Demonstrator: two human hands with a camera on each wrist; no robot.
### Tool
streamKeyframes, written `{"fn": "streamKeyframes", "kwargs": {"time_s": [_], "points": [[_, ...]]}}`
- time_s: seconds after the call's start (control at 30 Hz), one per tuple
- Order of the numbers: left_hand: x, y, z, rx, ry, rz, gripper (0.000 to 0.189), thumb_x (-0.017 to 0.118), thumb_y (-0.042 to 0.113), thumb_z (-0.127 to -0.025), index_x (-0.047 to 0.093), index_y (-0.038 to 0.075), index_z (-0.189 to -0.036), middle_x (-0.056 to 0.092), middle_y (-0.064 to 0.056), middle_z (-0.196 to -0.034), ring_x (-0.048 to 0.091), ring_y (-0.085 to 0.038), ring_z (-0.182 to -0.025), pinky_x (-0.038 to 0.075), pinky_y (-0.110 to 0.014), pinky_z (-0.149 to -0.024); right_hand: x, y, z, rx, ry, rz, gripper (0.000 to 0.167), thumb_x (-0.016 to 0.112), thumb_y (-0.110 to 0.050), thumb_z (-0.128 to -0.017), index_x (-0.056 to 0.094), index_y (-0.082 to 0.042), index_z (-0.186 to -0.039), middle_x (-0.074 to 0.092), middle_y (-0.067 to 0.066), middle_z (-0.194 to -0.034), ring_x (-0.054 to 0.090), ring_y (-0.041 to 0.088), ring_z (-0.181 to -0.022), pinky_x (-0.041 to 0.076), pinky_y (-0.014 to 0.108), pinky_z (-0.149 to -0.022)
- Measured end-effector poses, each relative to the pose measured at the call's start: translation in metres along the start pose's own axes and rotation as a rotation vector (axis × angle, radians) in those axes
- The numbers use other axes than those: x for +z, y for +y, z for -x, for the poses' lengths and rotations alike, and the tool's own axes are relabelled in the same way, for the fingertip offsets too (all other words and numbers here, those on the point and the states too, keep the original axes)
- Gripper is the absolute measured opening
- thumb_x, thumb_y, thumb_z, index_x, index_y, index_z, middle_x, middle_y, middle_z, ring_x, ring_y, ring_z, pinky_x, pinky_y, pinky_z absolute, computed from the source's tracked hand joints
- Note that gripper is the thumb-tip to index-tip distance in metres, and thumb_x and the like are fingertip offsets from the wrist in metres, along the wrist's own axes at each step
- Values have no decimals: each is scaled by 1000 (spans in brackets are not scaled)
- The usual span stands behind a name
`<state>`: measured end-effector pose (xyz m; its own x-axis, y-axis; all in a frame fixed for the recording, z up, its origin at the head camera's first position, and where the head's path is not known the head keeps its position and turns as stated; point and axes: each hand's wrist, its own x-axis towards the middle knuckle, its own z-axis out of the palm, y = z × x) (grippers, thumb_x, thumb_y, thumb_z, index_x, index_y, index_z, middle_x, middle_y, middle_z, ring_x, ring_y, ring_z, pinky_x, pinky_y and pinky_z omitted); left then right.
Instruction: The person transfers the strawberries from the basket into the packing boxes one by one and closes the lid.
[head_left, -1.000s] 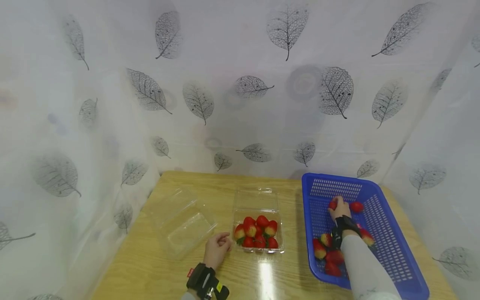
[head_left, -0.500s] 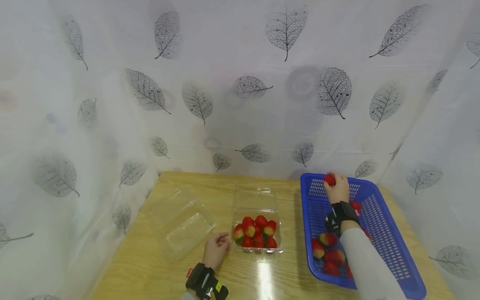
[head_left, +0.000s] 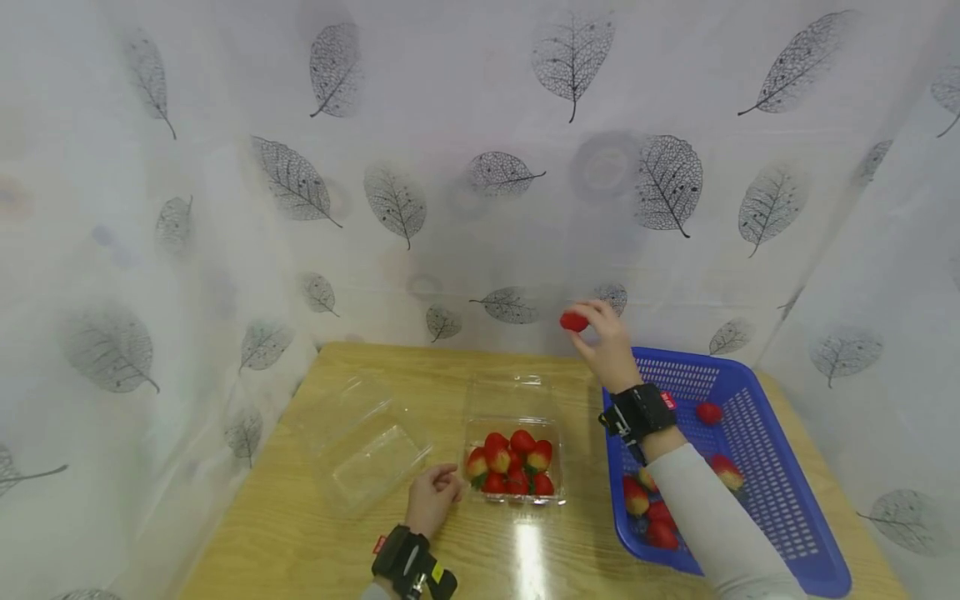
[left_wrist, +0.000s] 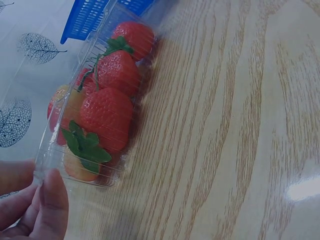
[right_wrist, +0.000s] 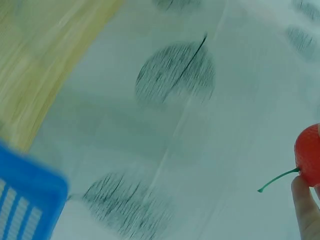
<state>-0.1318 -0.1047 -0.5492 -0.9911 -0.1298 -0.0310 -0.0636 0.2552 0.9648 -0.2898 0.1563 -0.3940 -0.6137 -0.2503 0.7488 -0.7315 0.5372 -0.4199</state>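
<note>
My right hand (head_left: pixel 609 350) pinches a red strawberry (head_left: pixel 573 321) between thumb and fingertips, raised beyond the table's back edge. A thin green stem hangs off that strawberry (right_wrist: pixel 308 155) in the right wrist view. My left hand (head_left: pixel 432 502) rests by the near left corner of a clear plastic clamshell box (head_left: pixel 489 500). In the left wrist view, the thumb and fingers (left_wrist: pixel 54 200) pinch the box's rim at a corner. Several red and yellowish strawberries (head_left: pixel 517 458) with green leaves fill its base, and its lid (head_left: pixel 512 396) is folded back.
A blue perforated basket (head_left: pixel 806 500) stands at the right, holding several more strawberries (head_left: pixel 660 533), partly behind the right sleeve. A second clear box (head_left: pixel 375 467) lies unfolded on the wooden table (head_left: pixel 262 533) at the left. Leaf-printed curtain (head_left: pixel 450 108) hangs behind and beside.
My right hand has lifted the strawberry out of the blue basket and carried it up and left, past the basket's far left rim. The left hand has stayed at the box corner.
</note>
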Motion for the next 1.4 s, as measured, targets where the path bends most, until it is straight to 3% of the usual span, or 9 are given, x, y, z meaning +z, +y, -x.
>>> {"fn": "streamKeyframes", "kwargs": {"time_s": [0.17, 0.3, 0.6, 0.83, 1.13, 1.4], "points": [[1, 0, -2, -4, 0, -13, 27, 62, 0, -83, 58, -15, -105, 60, -12, -76, 58, -18, -65, 48, -21, -57, 23, -26, 5, -88, -113, -53, 39, 71, 12, -69, 61, 0, -105, 54, 20, -111, 51, 34, -105, 46, 44, -88], [1, -1, -2, -8, 2, 0, 27, 61, -1, -83, 57, -15, -105, 60, -12, -76, 59, -18, -65, 50, -21, -57, 46, -34, 15, -175, -238, -51, 37, 72, 6, -71, 61, -4, -105, 55, 18, -109, 52, 31, -103, 48, 40, -85], [2, 1, 0, -17, -4, 27, 27, 61, -2, -83, 57, -16, -106, 61, -13, -78, 58, -16, -67, 52, -23, -58, 86, -49, 44, -279, -663, 44, 40, 70, -6, -78, 59, -13, -115, 56, 7, -115, 58, 19, -99, 51, 25, -76], [2, 1, -1, -21, -8, 20, 27, 61, 1, -84, 57, -15, -105, 62, -14, -79, 59, -17, -68, 52, -24, -58, 107, -54, 62, -220, -905, -6, 32, 68, -3, -79, 61, -9, -110, 57, 6, -107, 57, 20, -99, 48, 25, -82], [2, -4, -1, -21, -5, 27, 27, 61, 0, -83, 57, -15, -105, 62, -14, -79, 59, -17, -68, 52, -23, -58, 120, -53, 76, -133, -1072, 70, 30, 69, -8, -80, 62, -14, -108, 59, -1, -106, 56, 13, -99, 47, 23, -83], [3, -5, -4, -48, -12, -6, 27, 59, 0, -84, 58, -12, -107, 61, -9, -79, 57, -14, -70, 50, -22, -59, 122, -52, 83, -107, -1129, 120, 30, 67, -13, -82, 63, -16, -112, 63, -3, -106, 58, 13, -98, 47, 23, -82]]}}
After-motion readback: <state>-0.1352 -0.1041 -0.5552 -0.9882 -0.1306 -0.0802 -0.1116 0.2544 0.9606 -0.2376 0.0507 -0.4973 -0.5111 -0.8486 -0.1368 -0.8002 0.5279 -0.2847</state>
